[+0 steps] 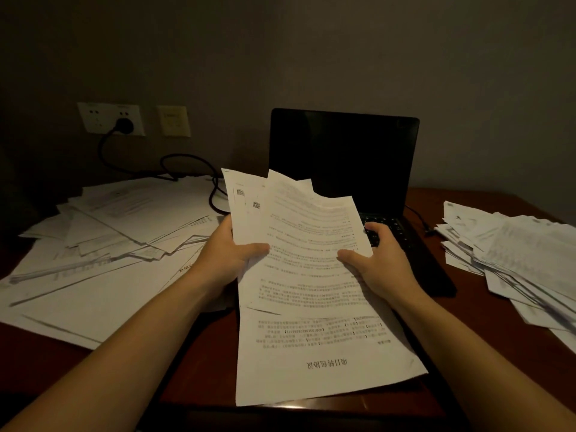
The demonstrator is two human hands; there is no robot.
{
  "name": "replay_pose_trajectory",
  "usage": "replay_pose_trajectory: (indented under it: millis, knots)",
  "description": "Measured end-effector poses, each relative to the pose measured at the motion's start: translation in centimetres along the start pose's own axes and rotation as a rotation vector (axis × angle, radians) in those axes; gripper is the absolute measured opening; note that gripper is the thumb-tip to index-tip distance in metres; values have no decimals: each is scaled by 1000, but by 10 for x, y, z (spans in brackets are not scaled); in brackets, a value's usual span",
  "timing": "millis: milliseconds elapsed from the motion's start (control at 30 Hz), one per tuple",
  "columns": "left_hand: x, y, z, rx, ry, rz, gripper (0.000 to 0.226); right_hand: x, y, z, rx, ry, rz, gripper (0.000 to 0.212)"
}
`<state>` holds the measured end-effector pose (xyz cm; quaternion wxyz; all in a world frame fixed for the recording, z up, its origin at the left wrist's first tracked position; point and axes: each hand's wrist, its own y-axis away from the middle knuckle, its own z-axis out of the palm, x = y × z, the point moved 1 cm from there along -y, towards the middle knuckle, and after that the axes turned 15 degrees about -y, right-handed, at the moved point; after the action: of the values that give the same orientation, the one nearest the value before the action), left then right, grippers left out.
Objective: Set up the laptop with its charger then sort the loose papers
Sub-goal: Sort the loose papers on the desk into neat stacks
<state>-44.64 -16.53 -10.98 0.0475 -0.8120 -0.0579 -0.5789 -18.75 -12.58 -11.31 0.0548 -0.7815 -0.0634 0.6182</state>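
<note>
Nearest, a sheaf (311,275) of printed sheets is held up in front of the laptop (343,157), its lowest page hanging down over the near edge of the worktop (486,310) with the heading upside down. Both hands are closed on it: the left hand (230,254) pinches the sheaf's left edge, thumb on top and fingers behind, and the right hand (383,263) pinches the right edge the same way, its fingers hidden behind the paper. Several pages fan out at the top of the sheaf, two showing small square codes.

Left of the laptop a wide, loose spread of papers (109,238) covers the worktop, sheets overlapping at many angles. Right of the laptop lies a second, more compact pile (514,260), its edges ragged.

Behind the sheaf the laptop stands open, screen dark, part of the keyboard showing beside the right hand. A thin cable (417,216) comes off its right side. Left of the laptop and further back, a black cord (187,163) loops over the papers and runs up to a plug (124,126) seated in a wall socket (93,116), with a second plate (173,121) just beside it.
</note>
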Motion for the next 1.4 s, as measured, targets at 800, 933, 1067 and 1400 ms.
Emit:
replay_pose_trajectory:
  millis: [800,933,1067,1400]
  knots:
    - [-14,-2,17,227,-614,307,43,14,-11,-41,2,333,-79,13]
    - [-13,0,17,229,-653,283,40,16,-12,-41,1,333,-85,12]
    - [-9,3,17,221,-648,295,36,17,-19,-49,0,336,-78,10]
    - [28,-9,51,37,-770,412,39,28,-65,-125,121,486,-93,14]
